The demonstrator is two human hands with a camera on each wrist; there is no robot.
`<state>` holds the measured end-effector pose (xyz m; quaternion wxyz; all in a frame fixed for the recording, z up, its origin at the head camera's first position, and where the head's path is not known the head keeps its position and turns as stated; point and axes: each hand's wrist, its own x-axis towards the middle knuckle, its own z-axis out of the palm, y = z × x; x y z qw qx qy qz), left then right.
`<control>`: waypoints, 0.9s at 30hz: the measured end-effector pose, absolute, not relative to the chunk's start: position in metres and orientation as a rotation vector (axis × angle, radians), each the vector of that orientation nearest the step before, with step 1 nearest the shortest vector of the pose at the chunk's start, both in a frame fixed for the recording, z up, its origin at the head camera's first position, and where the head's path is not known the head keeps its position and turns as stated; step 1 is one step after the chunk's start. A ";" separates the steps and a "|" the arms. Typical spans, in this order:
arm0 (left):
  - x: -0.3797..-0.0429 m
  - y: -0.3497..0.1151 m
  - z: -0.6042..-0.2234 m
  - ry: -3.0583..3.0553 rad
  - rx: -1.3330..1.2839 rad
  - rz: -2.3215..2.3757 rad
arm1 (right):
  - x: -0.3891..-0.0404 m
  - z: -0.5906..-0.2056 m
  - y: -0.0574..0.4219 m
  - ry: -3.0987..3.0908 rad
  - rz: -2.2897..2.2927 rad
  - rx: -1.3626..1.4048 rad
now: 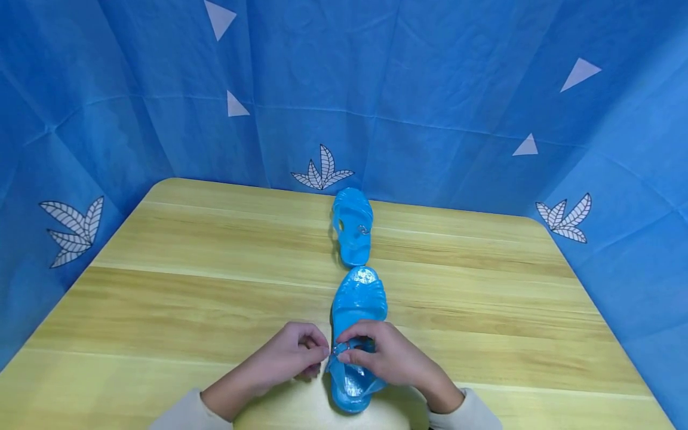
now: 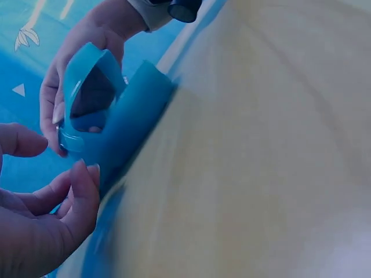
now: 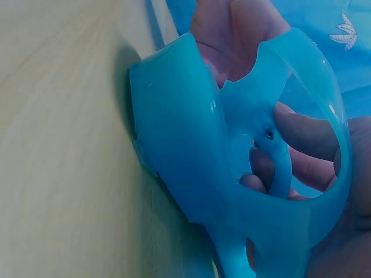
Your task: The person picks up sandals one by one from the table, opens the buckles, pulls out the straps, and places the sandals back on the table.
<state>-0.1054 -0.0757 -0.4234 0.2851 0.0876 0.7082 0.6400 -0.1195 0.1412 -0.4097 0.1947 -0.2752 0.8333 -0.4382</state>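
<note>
Plain pale-grey sleeves: left sleeve (image 1: 190, 413), right sleeve (image 1: 466, 412), cuffs end on lower forearms. Left hand (image 1: 294, 352) and right hand (image 1: 388, 353) bare, short nails. Black, round-ended cylindrical piece (image 2: 184, 10) by right cuff; type unclear.

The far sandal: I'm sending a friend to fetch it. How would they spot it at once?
Find the wooden table by the blue curtain. At its back edge lies the far sandal, blue like the near sandal in line with it. The right hand grips the near one; no hand touches the far one.
</note>
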 end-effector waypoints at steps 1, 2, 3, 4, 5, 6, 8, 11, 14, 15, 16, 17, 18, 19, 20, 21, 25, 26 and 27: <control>-0.104 -0.076 -0.425 1.856 0.210 1.731 | -0.119 -0.410 0.141 2.337 -1.225 -0.759; -0.103 -0.077 -0.427 1.819 0.189 1.747 | -0.120 -0.410 0.141 2.338 -1.223 -0.752; -0.102 -0.078 -0.429 1.791 0.179 1.758 | -0.119 -0.410 0.141 2.342 -1.219 -0.748; -0.100 -0.078 -0.430 1.763 0.167 1.768 | -0.119 -0.410 0.141 2.343 -1.217 -0.741; -0.099 -0.078 -0.432 1.739 0.160 1.776 | -0.119 -0.410 0.140 2.343 -1.216 -0.735; -0.098 -0.078 -0.433 1.721 0.158 1.783 | -0.119 -0.410 0.140 2.342 -1.217 -0.732; -0.096 -0.077 -0.434 1.694 0.166 1.798 | -0.120 -0.411 0.140 2.341 -1.218 -0.723; -0.094 -0.077 -0.435 1.661 0.177 1.821 | -0.119 -0.411 0.140 2.336 -1.224 -0.717; -0.093 -0.077 -0.435 1.629 0.182 1.839 | -0.120 -0.411 0.140 2.330 -1.230 -0.711; -0.093 -0.077 -0.435 1.622 0.183 1.845 | -0.120 -0.411 0.140 2.327 -1.234 -0.711; -0.093 -0.077 -0.436 1.612 0.180 1.851 | -0.120 -0.411 0.140 2.324 -1.238 -0.711; -0.093 -0.077 -0.436 1.604 0.175 1.858 | -0.120 -0.411 0.140 2.323 -1.240 -0.710; -0.093 -0.077 -0.437 1.600 0.169 1.866 | -0.120 -0.411 0.140 2.323 -1.241 -0.709; -0.092 -0.077 -0.438 1.593 0.162 1.878 | -0.120 -0.412 0.140 2.323 -1.242 -0.710; -0.092 -0.077 -0.439 1.584 0.153 1.893 | -0.120 -0.412 0.140 2.323 -1.244 -0.707; -0.091 -0.077 -0.441 1.574 0.148 1.910 | -0.120 -0.412 0.140 2.322 -1.246 -0.704; -0.089 -0.077 -0.443 1.490 0.115 1.985 | -0.120 -0.413 0.140 2.309 -1.259 -0.689; -0.089 -0.077 -0.443 1.466 0.109 2.002 | -0.120 -0.413 0.140 2.304 -1.265 -0.686; -0.088 -0.076 -0.443 1.445 0.104 2.015 | -0.120 -0.413 0.140 2.300 -1.270 -0.686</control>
